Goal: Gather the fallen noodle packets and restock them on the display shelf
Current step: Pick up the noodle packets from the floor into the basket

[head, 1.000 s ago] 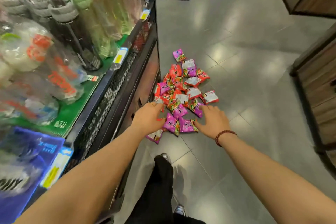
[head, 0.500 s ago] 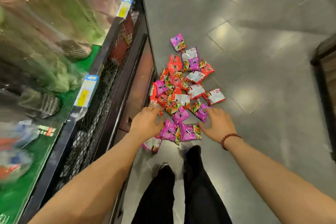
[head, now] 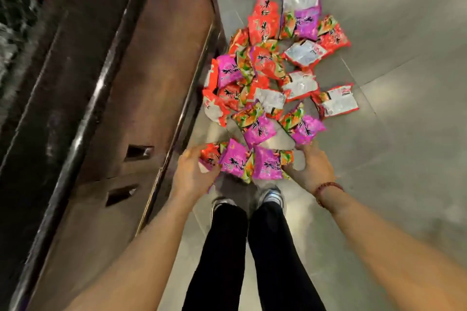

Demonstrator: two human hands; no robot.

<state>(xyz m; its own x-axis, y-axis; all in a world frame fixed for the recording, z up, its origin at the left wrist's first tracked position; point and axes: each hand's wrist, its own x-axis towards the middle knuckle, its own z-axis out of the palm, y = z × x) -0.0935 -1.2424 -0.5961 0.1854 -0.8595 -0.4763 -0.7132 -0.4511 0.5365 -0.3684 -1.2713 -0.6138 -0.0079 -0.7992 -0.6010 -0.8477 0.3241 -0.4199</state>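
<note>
The noodle packets [head: 273,78] lie heaped on the floor [head: 391,33] beside the shelf base [head: 141,83]. The left hand [head: 194,171] curls onto a red packet [head: 209,154]; the right hand [head: 313,166] cups a purple packet [head: 267,163]. They look light, crinkly and slippery, best scooped by their edges.

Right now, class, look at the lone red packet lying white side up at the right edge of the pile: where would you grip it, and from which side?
Grip the red packet by its right-hand short edge, coming from the open floor on the right. It lies flat, apart from the pile, so that edge looks free to pinch.
</note>
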